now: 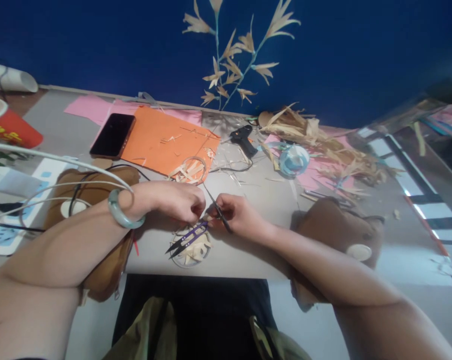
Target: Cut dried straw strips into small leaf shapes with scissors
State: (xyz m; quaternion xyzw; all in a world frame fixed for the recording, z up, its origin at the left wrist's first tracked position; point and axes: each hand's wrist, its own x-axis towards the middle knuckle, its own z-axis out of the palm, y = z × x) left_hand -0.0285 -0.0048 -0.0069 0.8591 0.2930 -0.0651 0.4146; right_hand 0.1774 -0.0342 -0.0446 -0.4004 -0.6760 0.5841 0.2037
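our count of the craft table (233, 257)
we count two hands, left hand (176, 201) and right hand (241, 217), two brown pouches (105, 275) (334, 225), one phone (112, 135), one orange sheet (161, 142), one glue gun (244, 137), one red cup (8, 129), one bangle (119, 211), one purple snips (186, 239), one black tool (218, 211).

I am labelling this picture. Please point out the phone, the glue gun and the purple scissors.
phone (113, 135): head view, middle of its dark screen.
glue gun (244, 134): head view, its black body.
purple scissors (190, 236): head view, the purple handle.
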